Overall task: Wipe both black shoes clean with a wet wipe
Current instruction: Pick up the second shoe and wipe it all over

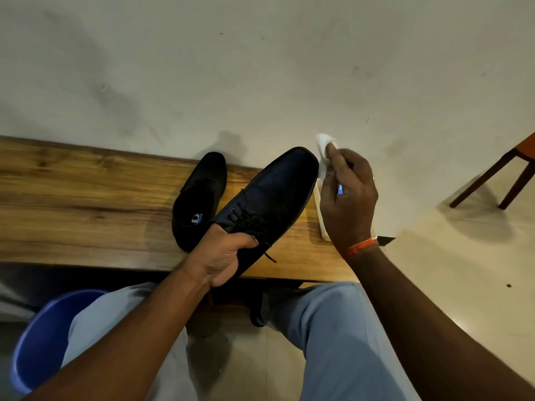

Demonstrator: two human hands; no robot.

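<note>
Held shoe (269,195): heel gripped by left hand (223,259) over bench (86,204), long axis toward 1 o'clock. Right hand (348,195) pinched wipe (324,149) just beside the toe, at 3 o'clock. Second shoe (199,198): on bench, at 9 o'clock.

Black lace-up shoe (269,195) lifted, tilted, toe pointing away, heel gripped by left hand (223,260). Second black shoe (199,198) flat on wooden bench (86,204), opening up. White wet wipe (324,149), crumpled, pinched in right hand (347,195), seems touching toe.
</note>
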